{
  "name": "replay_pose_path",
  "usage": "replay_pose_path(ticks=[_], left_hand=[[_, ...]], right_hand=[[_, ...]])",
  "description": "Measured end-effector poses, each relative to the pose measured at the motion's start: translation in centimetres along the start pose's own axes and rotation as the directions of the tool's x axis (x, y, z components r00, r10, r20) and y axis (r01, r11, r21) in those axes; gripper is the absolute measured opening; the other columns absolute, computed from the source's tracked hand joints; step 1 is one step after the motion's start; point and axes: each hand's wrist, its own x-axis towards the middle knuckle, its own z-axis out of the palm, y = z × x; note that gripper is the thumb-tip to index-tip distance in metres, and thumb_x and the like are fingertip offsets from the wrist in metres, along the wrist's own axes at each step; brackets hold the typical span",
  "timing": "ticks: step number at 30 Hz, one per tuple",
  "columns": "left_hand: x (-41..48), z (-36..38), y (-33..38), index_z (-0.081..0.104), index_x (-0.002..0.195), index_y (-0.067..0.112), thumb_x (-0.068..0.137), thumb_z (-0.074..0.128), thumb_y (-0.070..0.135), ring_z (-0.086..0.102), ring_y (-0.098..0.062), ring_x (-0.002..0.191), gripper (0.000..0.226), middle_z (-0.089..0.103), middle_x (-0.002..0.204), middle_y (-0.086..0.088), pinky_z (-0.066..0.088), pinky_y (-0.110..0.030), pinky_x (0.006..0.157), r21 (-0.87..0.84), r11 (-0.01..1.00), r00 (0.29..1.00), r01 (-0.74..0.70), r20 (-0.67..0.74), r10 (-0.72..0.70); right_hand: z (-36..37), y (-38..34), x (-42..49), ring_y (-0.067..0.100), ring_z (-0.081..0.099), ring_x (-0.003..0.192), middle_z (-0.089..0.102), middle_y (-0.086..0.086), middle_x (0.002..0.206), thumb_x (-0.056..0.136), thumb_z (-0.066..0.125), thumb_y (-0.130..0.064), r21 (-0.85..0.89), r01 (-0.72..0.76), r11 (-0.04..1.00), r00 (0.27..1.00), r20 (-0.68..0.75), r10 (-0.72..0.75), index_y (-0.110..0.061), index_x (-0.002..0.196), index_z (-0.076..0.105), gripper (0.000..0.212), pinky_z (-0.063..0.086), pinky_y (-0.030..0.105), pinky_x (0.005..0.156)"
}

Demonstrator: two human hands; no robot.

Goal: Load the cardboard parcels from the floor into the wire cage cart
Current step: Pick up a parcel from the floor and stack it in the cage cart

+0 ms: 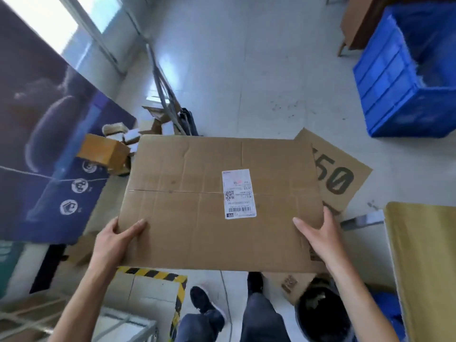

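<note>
A large flat cardboard parcel [197,203] with a white shipping label [238,194] is held up in front of me above the floor. My left hand [116,239] grips its near left corner, thumb on top. My right hand [320,233] grips its near right edge, thumb on the top face. The wire cage cart [118,324] shows blurred at the lower left, with its metal frame near my left forearm. Smaller cardboard parcels [104,150] lie on the floor at the left, past the big parcel.
A blue plastic crate [404,77] stands at the upper right. A flattened cardboard sheet marked 50 [345,174] lies on the floor. Yellow-black hazard tape [158,274] marks the floor near my feet. A dark printed panel [47,134] leans at the left. A black bin [320,314] sits lower right.
</note>
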Motion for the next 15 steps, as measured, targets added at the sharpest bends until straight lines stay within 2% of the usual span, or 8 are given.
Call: replay_pose_path(ticks=[2,3,5,7,9,10,12,15], left_hand=[[-2.5,-5.4,-0.5,0.068,0.094,0.025,0.073,0.084,0.043,0.07,-0.004,0.068,0.032,0.074,0.081,0.011,0.051,-0.022,0.053,-0.046,0.999,0.992,-0.015,-0.129,0.009],[-4.0,-8.0,-1.0,0.07,0.097,0.024,0.072,0.083,0.045,0.07,-0.003,0.07,0.035,0.074,0.081,0.013,0.052,-0.022,0.054,-0.059,0.998,0.981,-0.027,-0.191,0.015],[-7.3,-12.9,-3.0,0.069,0.101,0.022,0.069,0.083,0.05,0.07,-0.003,0.073,0.045,0.074,0.082,0.014,0.053,-0.023,0.058,-0.079,0.997,0.948,-0.026,-0.319,0.0],[-10.6,-17.1,-5.7,0.066,0.109,0.024,0.063,0.084,0.057,0.07,-0.013,0.084,0.059,0.072,0.092,0.012,0.056,-0.032,0.07,-0.123,0.992,0.91,-0.001,-0.413,-0.05],[-14.3,-20.8,-9.3,0.065,0.115,0.021,0.059,0.084,0.063,0.07,-0.022,0.09,0.073,0.073,0.099,0.003,0.057,-0.044,0.08,-0.195,0.98,0.867,0.027,-0.483,-0.12],[-16.3,-22.6,-11.3,0.065,0.114,0.02,0.056,0.082,0.066,0.071,-0.024,0.089,0.076,0.074,0.099,0.001,0.057,-0.046,0.08,-0.233,0.972,0.838,0.041,-0.522,-0.161],[-20.5,-26.2,-15.6,0.066,0.108,0.02,0.052,0.081,0.066,0.07,-0.021,0.086,0.074,0.073,0.095,0.004,0.055,-0.041,0.074,-0.294,0.953,0.772,0.068,-0.59,-0.237],[-27.1,-31.1,-22.6,0.067,0.094,0.022,0.051,0.09,0.052,0.069,-0.008,0.077,0.057,0.072,0.084,0.012,0.051,-0.023,0.062,-0.43,0.9,0.664,0.072,-0.652,-0.365]], right_hand=[[1.6,-4.8,-0.8,0.023,0.039,0.14,0.036,0.004,0.154,0.077,0.077,-0.054,-0.013,0.129,0.992,0.989,0.073,-0.128,-0.023,0.156,0.024,0.1,0.038,0.044,0.109],[2.7,-7.1,-1.4,0.015,0.045,0.135,0.041,0.001,0.15,0.077,0.078,-0.052,0.008,0.182,0.983,0.975,0.13,-0.181,-0.026,0.154,0.029,0.094,0.041,0.04,0.107],[5.5,-11.2,-3.1,-0.004,0.057,0.114,0.055,-0.01,0.135,0.078,0.079,-0.044,0.064,0.271,0.961,0.923,0.267,-0.278,-0.033,0.139,0.047,0.07,0.05,0.035,0.097],[8.8,-14.4,-5.5,0.003,0.064,0.105,0.066,-0.015,0.119,0.079,0.079,-0.039,0.079,0.348,0.934,0.858,0.375,-0.352,-0.036,0.125,0.056,0.051,0.054,0.042,0.094],[12.6,-16.8,-8.9,0.013,0.065,0.107,0.067,-0.013,0.117,0.08,0.078,-0.041,0.04,0.435,0.9,0.8,0.442,-0.406,-0.035,0.128,0.054,0.054,0.053,0.048,0.096],[14.6,-17.6,-11.0,0.016,0.064,0.108,0.066,-0.011,0.12,0.08,0.078,-0.043,0.017,0.473,0.881,0.771,0.475,-0.424,-0.035,0.132,0.051,0.058,0.052,0.049,0.097],[18.7,-18.6,-15.7,0.017,0.063,0.109,0.065,-0.011,0.122,0.08,0.077,-0.047,-0.009,0.536,0.844,0.71,0.546,-0.445,-0.038,0.132,0.048,0.06,0.051,0.05,0.097],[25.6,-18.9,-24.1,0.017,0.063,0.106,0.063,-0.017,0.116,0.079,0.076,-0.052,-0.034,0.608,0.793,0.61,0.66,-0.439,-0.045,0.124,0.045,0.056,0.052,0.051,0.093]])
